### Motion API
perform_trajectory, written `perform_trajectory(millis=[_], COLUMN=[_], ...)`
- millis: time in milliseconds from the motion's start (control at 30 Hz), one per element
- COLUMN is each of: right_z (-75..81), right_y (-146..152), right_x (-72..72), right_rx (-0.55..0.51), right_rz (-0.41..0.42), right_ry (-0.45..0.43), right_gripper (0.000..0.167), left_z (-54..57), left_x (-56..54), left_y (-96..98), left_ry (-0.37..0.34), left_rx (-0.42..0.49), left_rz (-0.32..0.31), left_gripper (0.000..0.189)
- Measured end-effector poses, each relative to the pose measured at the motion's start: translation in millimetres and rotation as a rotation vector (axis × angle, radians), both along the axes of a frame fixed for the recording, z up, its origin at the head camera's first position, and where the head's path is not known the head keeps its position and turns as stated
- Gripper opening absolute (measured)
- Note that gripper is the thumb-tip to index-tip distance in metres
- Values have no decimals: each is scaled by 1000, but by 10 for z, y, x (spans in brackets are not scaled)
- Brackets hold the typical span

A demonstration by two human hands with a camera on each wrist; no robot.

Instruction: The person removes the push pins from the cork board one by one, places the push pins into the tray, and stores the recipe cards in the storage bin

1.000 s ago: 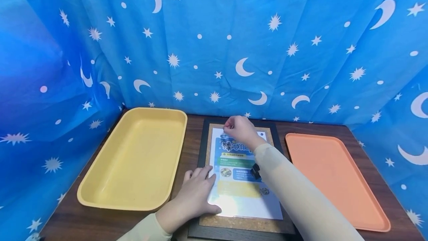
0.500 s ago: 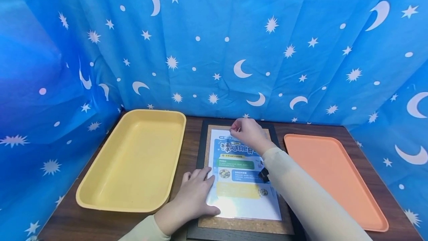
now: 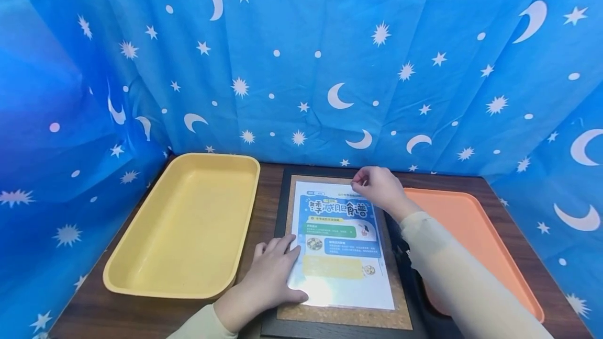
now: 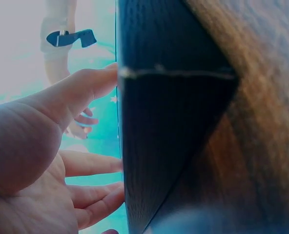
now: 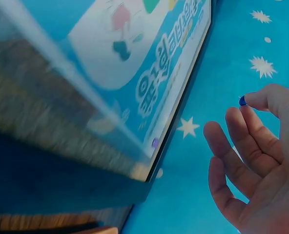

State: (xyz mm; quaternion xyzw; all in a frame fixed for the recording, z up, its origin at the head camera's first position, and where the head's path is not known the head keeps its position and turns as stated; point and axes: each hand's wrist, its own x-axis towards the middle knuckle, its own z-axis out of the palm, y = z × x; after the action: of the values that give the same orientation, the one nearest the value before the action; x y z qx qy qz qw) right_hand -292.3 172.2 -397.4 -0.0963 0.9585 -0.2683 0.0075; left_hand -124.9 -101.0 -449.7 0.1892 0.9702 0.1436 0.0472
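A glossy printed sheet (image 3: 339,286) lies on a cork board (image 3: 344,319) with a black frame (image 3: 282,213). My left hand (image 3: 268,277) rests along the left side of the board, fingers spread over the sheet's edge; in the left wrist view its thumb and fingertips reach the black frame. Above the sheet's top right corner is my right hand (image 3: 380,188). It pinches a small blue thumbtack (image 5: 242,100) between thumb and index finger, with the other fingers loosely bent. A purple thumbtack (image 5: 155,143) sits in the sheet's corner in the right wrist view.
To the left of the board stands a deep yellow tub (image 3: 252,213). A shallow orange tray (image 3: 471,234) lies on the right, partly behind the right sleeve (image 3: 471,276). Both rest on a dark wooden table (image 3: 270,182), with a blue star-patterned curtain (image 3: 282,67) behind.
My right hand has moved right along the top edge, from near the sheet's top left corner towards its top right, uncovering the printed title. My left hand has stayed in place.
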Motion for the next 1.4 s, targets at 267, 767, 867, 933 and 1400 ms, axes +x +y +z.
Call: perform_trajectory(millis=[267, 767, 867, 933, 1400], right_z=[-55, -142, -156, -169, -293], right_y=[174, 601, 703, 775, 1376], right_x=[38, 144, 202, 241, 456], right_rx=[3, 29, 49, 52, 82], right_rz=[-22, -43, -40, -43, -141], right_ry=[0, 34, 28, 17, -33], right_gripper=[18, 19, 18, 17, 22], left_z=[-15, 2, -8, -15, 2], left_x=[3, 9, 30, 43, 28], left_y=[-17, -28, -12, -5, -35], left_ry=[6, 6, -5, -9, 12], left_rx=[4, -17, -20, -19, -35], left_rz=[0, -9, -15, -14, -14], left_gripper=[99, 99, 99, 98, 98])
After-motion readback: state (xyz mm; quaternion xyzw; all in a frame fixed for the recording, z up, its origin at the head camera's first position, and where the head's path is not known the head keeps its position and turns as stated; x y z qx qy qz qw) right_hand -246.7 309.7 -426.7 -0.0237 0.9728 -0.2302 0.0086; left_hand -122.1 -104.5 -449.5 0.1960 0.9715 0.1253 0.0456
